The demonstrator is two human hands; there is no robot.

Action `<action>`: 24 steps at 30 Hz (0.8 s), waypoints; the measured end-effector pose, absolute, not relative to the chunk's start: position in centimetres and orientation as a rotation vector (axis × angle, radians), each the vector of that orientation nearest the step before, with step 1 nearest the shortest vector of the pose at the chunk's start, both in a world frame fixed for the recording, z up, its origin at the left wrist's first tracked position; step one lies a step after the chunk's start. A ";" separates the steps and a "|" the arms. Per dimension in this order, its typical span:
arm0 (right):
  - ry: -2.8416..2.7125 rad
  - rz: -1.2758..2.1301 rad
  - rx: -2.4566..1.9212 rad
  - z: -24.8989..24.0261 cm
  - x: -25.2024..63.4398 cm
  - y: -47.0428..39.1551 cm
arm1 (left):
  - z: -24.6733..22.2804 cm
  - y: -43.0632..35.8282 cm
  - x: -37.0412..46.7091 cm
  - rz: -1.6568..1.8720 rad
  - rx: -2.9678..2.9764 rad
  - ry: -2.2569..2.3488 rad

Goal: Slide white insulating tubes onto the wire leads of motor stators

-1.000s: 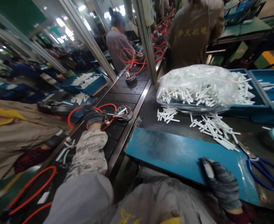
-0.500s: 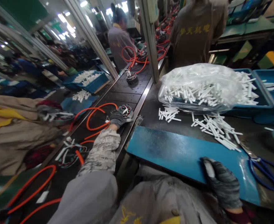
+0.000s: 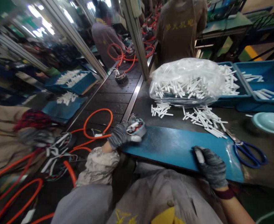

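Low on the right half of a long blue mat (image 3: 169, 143): right grip (image 3: 211, 166) in a grey-streaked glove with a pale thumb tip, fingers bent, thumb alongside. Impossible to tell whether closed on something or not.

At the mat's left end: left grip (image 3: 121, 136), in a matching glove, clasped around the left side of a ring-shaped wired part (image 3: 139, 127), thumb along the front. Squat and round, with a smooth dull-grey outer wall and a tilted top face turned partly to the camera. Inside the rim, a crowded band of red, dark and whitish strands, with a short white sleeve across the top. Finer detail blurred; contact with the mat hard to judge.

Left of the glove, an orange cable (image 3: 106, 136) in a loop, near a small white tag. Farther left, a co-worker's gloved hand (image 3: 34, 137) beside white-sleeved wiring (image 3: 59, 140).

Beyond the mat, on the dark surface (image 3: 141, 102): blue-handled scissors (image 3: 239, 143) at the right, loose white tubes (image 3: 209, 121) in a spread pile, and a clear bag (image 3: 185, 81) full of more, against blue bins (image 3: 262, 105).

Farther up the slatted conveyor (image 3: 113, 98), a similar ring (image 3: 121, 77) with orange cable. Farthest, a person in brown (image 3: 180, 31), back turned.
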State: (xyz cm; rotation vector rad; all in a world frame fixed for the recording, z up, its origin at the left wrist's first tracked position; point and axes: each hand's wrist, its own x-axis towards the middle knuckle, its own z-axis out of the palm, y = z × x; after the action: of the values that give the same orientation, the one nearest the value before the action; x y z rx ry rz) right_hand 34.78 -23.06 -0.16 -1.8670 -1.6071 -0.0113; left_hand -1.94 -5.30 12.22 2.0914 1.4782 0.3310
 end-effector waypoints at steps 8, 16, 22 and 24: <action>-1.756 0.230 -1.694 3.2 33.6 -21.6 | 7.0 -11.8 6.9 0.064 2.645 0.943; -2.091 0.541 -0.973 5.5 33.1 -17.1 | 8.8 -10.7 5.7 0.307 2.503 0.748; -2.234 0.768 -0.806 7.5 31.9 -14.7 | 9.0 -10.7 5.4 0.470 2.583 0.861; -2.251 0.790 -0.790 7.5 31.8 -14.2 | 9.1 -10.7 4.5 0.463 2.666 0.898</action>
State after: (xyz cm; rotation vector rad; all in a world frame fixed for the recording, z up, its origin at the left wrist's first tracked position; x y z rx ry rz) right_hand 31.77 -14.20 7.54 -0.7903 -2.2506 0.7905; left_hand 4.48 -10.73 9.13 2.6656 0.8984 0.4627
